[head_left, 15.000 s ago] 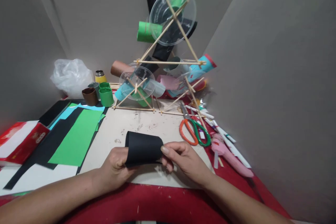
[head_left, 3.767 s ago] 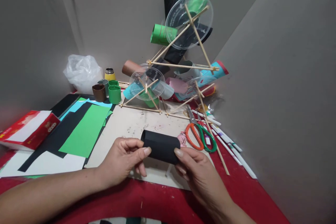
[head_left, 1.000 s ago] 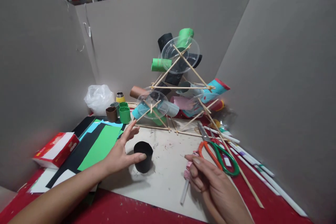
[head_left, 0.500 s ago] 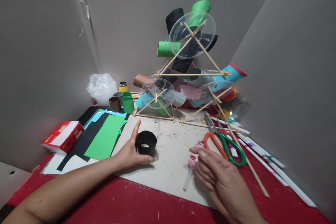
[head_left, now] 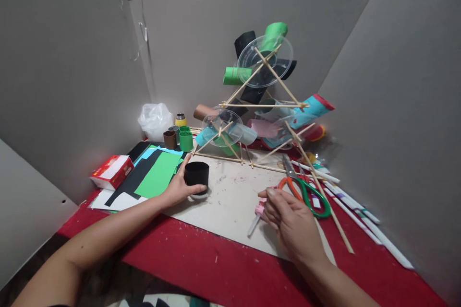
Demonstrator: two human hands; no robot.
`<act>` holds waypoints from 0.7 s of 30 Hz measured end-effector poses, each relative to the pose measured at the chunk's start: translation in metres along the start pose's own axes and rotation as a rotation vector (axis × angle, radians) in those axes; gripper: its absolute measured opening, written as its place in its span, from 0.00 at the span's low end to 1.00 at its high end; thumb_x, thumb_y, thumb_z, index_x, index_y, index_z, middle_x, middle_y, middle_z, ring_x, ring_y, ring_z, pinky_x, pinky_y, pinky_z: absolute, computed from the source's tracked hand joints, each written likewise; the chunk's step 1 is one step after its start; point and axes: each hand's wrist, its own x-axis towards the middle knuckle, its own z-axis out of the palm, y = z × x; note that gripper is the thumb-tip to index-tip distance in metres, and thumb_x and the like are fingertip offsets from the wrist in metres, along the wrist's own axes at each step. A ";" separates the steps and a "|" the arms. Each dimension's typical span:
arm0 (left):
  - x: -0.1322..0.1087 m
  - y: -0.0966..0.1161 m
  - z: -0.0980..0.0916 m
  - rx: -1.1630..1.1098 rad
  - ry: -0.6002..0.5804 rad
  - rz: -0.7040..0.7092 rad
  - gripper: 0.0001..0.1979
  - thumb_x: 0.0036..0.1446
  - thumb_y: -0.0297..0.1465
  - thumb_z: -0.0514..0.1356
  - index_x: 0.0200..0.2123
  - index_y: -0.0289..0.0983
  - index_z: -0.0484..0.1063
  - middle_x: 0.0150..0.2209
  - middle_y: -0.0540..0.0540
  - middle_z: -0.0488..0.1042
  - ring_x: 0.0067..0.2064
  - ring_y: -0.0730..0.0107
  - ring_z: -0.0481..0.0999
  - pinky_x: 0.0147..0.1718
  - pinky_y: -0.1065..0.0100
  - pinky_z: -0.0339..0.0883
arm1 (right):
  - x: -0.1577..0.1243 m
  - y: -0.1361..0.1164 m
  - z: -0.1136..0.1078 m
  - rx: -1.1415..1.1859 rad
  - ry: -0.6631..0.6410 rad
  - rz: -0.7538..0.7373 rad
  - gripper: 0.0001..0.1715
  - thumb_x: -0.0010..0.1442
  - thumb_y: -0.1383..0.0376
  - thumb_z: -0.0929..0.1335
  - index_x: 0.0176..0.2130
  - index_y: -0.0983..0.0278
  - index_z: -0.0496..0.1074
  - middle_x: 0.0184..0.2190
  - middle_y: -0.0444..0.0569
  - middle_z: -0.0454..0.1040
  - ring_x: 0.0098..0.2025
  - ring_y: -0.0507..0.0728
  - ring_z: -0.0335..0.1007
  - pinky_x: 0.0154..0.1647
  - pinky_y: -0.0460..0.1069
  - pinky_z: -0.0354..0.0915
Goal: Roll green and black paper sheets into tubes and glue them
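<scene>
My left hand (head_left: pixel 180 186) has its thumb and fingers around the side of a black paper ring (head_left: pixel 197 177), which stands upright at the left of the pale board (head_left: pixel 230 201). Something white shows under the ring's lower edge. Over the board's right part, my right hand (head_left: pixel 288 216) is pinched, thumb against index finger; what it holds, if anything, is too small to make out. Beside its fingers lies a pink glue gun or similar tool (head_left: pixel 260 207) with a clear stick (head_left: pixel 254 226). Scissors with orange and green handles (head_left: pixel 306 192) lie just beyond that hand.
A stick frame (head_left: pixel 264 105) with clear discs and coloured paper tubes stands behind. Green paper (head_left: pixel 158 175), a red box (head_left: pixel 112 171), small paper cups (head_left: pixel 185 140) and a plastic bag (head_left: pixel 155 121) are at left. White rolled sticks (head_left: pixel 382 240) lie at right.
The camera view has shifted, showing shelves above and more of the table's front edge. The black ring now appears more side-on, with my left hand still around it. My right hand remains pinched.
</scene>
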 end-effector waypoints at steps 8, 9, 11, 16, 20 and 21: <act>0.006 0.001 -0.011 0.028 0.036 0.046 0.57 0.49 0.37 0.67 0.68 0.43 0.28 0.60 0.36 0.62 0.60 0.53 0.64 0.60 0.48 0.55 | 0.002 0.001 0.000 -0.045 0.010 -0.028 0.22 0.46 0.48 0.75 0.27 0.64 0.74 0.14 0.35 0.53 0.17 0.45 0.46 0.18 0.42 0.55; 0.005 0.000 -0.013 0.041 0.036 0.048 0.55 0.50 0.38 0.67 0.68 0.44 0.28 0.61 0.36 0.61 0.61 0.53 0.63 0.60 0.47 0.54 | 0.003 0.000 0.000 -0.046 0.014 -0.030 0.22 0.46 0.48 0.75 0.27 0.64 0.74 0.14 0.35 0.53 0.17 0.45 0.46 0.19 0.42 0.56; 0.002 -0.003 -0.020 0.054 0.064 0.070 0.52 0.54 0.39 0.64 0.68 0.46 0.29 0.64 0.36 0.56 0.63 0.54 0.60 0.61 0.48 0.53 | 0.004 0.001 0.000 -0.040 0.021 -0.026 0.23 0.46 0.48 0.75 0.27 0.64 0.74 0.14 0.35 0.53 0.18 0.45 0.46 0.20 0.42 0.57; -0.017 0.035 -0.026 0.068 0.259 0.162 0.33 0.64 0.40 0.53 0.67 0.45 0.40 0.61 0.37 0.61 0.61 0.60 0.64 0.59 0.53 0.58 | 0.008 0.002 -0.002 -0.026 0.028 -0.034 0.24 0.45 0.47 0.75 0.27 0.65 0.75 0.14 0.35 0.51 0.17 0.45 0.45 0.19 0.42 0.56; -0.070 0.105 -0.006 -0.064 -0.090 0.172 0.19 0.68 0.41 0.46 0.56 0.43 0.65 0.43 0.43 0.77 0.46 0.65 0.77 0.49 0.60 0.70 | 0.006 -0.002 0.001 -0.075 0.074 -0.023 0.26 0.41 0.45 0.76 0.27 0.64 0.75 0.13 0.36 0.53 0.17 0.46 0.48 0.18 0.43 0.60; -0.086 0.117 -0.002 -0.017 -0.288 0.141 0.22 0.68 0.43 0.44 0.52 0.42 0.70 0.39 0.43 0.79 0.42 0.64 0.79 0.45 0.61 0.72 | 0.005 -0.002 0.001 -0.091 0.088 -0.009 0.27 0.40 0.44 0.76 0.27 0.64 0.75 0.13 0.36 0.54 0.16 0.46 0.49 0.17 0.43 0.60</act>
